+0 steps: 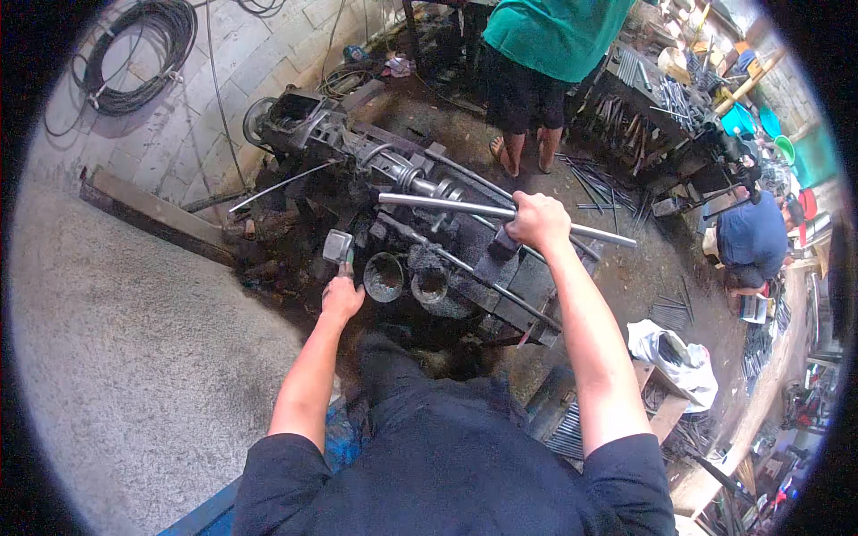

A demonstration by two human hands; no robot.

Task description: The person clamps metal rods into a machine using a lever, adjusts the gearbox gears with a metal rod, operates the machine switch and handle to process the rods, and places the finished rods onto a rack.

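My right hand (539, 221) is closed round a long, shiny metal rod (438, 205), which lies slantwise above the bed of a greasy machine that looks like a lathe (411, 174). The rod sticks out on both sides of my fist. My left hand (342, 297) reaches to a small grey box-like block (337, 246) at the machine's near side. One finger stretches up to the block's lower edge, by a small greenish spot, and the thumb stands apart. Two round, cup-like metal parts (384, 277) sit just right of my left hand. A thinner bar (474, 270) runs along the machine's front.
A person in a green shirt (559, 40) stands behind the machine; another in blue (752, 234) crouches at the right. Loose rods (608, 192) lie on the floor. A white sack (675, 362) stands at the right, and a cable coil (143, 58) hangs on the wall.
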